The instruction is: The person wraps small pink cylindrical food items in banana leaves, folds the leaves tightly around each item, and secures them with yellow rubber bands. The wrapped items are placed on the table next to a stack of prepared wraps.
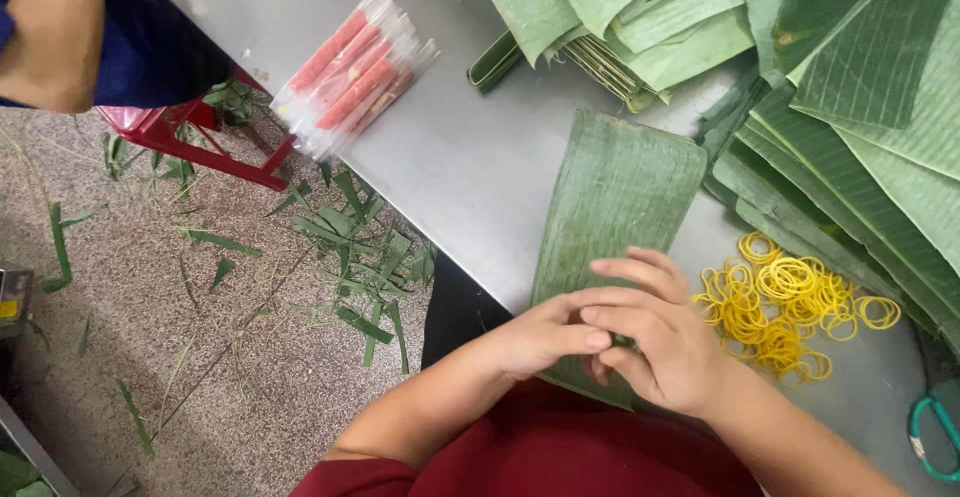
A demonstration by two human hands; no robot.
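A long green banana-leaf strip (pixel 615 197) lies flat on the steel table (pixel 470 157), running from the middle toward me. My left hand (pixel 545 337) and my right hand (pixel 660 332) meet at its near end, fingers curled over the leaf's edge and pinching it. What lies under my fingers is hidden. A heap of yellow rubber bands (pixel 785 302) sits just right of my right hand.
Clear packs of red-orange sticks (pixel 355 67) lie at the table's far left. Stacked banana leaves (pixel 800 67) fill the top right. A green-handled tool (pixel 935 432) lies at the right edge. Another person's arm (pixel 50 32) shows top left; leaf scraps litter the floor around a red stool (pixel 185 137).
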